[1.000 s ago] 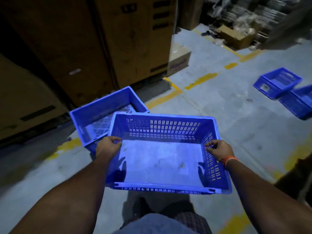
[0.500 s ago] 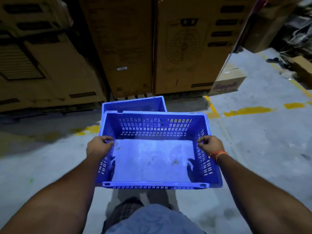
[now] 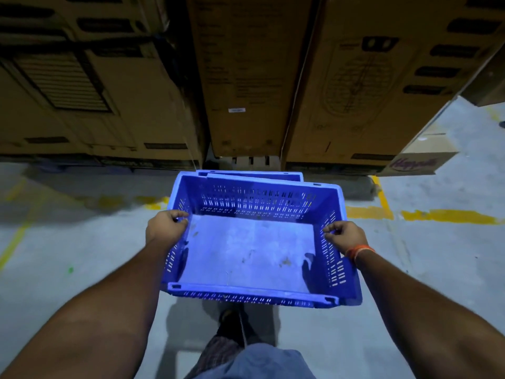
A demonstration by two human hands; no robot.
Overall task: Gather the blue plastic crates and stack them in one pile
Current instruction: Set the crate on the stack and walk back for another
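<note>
I hold a blue plastic crate (image 3: 254, 250) with slotted walls in front of me, above the floor. My left hand (image 3: 165, 227) grips its left rim and my right hand (image 3: 345, 236), with an orange band at the wrist, grips its right rim. The crate is empty. A second blue crate (image 3: 250, 175) stands on the floor right behind it, and only its far rim shows over the held crate's back wall. The rest of that crate is hidden.
Tall brown cardboard cartons (image 3: 246, 77) on pallets form a wall just beyond the crates. A smaller cardboard box (image 3: 418, 162) lies on the floor at the right. Yellow lines (image 3: 448, 216) mark the grey concrete floor. My foot (image 3: 232, 321) shows below the crate.
My view has swung left and closed in on the floor crate. The held crate now covers nearly all of it. The crates seen at the right a second ago have left view.
</note>
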